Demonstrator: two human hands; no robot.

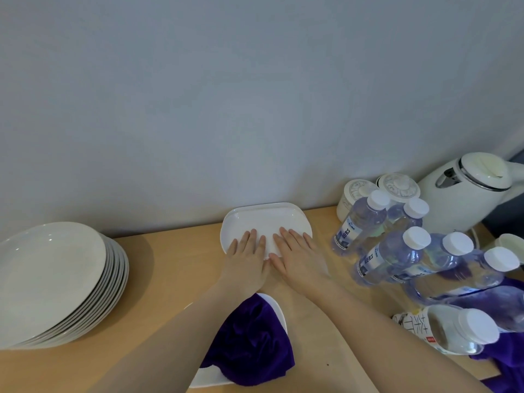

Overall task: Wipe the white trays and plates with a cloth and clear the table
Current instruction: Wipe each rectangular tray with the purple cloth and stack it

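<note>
Both your left hand (pixel 246 255) and right hand (pixel 295 251) lie flat, fingers straight, on the near edge of the white tray (pixel 265 219) at the far side of the table (pixel 170 268), likely pushing it back against the wall to free space. The purple cloth (pixel 249 341) rests on a second tray (pixel 204 377) near you, with the stacked plates (pixel 56 279) at left.
</note>
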